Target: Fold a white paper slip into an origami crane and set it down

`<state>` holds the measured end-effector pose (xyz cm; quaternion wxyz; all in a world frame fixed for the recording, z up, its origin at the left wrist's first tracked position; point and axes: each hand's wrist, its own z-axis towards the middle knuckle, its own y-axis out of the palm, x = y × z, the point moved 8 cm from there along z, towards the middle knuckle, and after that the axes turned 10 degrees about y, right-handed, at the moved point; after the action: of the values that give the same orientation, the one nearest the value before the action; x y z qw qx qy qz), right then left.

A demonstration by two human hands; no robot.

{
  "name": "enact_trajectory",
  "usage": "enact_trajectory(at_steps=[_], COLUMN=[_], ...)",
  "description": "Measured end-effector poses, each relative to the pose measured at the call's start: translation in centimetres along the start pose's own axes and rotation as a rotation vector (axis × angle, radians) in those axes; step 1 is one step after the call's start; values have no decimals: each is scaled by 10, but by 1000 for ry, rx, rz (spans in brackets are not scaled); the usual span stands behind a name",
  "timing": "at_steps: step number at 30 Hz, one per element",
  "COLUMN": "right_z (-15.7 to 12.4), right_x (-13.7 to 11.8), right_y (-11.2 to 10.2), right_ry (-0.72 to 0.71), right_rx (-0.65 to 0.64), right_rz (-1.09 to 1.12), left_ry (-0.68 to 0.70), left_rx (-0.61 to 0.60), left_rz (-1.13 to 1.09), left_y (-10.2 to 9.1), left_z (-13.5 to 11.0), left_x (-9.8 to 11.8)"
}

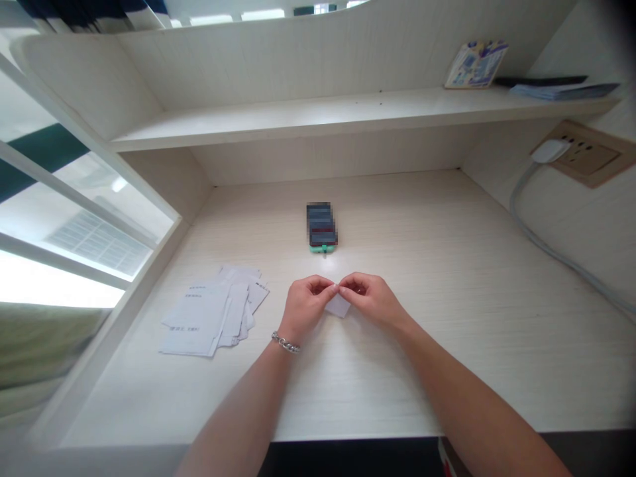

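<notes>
The left hand [305,308] and right hand [371,298] close narrowly, pinching a small white paper slip [338,306] between their fingertips, with the slip hanging just below them; a loose pile of printed papers [199,324] lies near the left hand's left side, and a blurred phone [322,226] lies ahead of both hands
</notes>
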<state>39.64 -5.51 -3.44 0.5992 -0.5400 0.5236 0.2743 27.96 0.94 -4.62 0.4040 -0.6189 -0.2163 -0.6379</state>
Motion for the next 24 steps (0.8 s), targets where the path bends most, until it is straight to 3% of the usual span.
enact_trajectory(at_steps=[5,11,13,17,24], right_z=[2,7,8,8,3], right_x=[9,24,23,14,8], right_y=[-1,-10,-12,-5,-3], right_ry=[68,132,134,71,40], right_rx=[-13,-61,-42,-65,-45], right_rz=[-83,47,151,244,20], left_ry=[-29,-102,-111,-91,17], left_rx=[16,249,272,171,-83], left_rz=[0,-184,-206,-203,51], left_y=[-2,-34,-37,-20,-2], left_z=[3,7,8,7,3], left_x=[-5,-20,-22,-19,2])
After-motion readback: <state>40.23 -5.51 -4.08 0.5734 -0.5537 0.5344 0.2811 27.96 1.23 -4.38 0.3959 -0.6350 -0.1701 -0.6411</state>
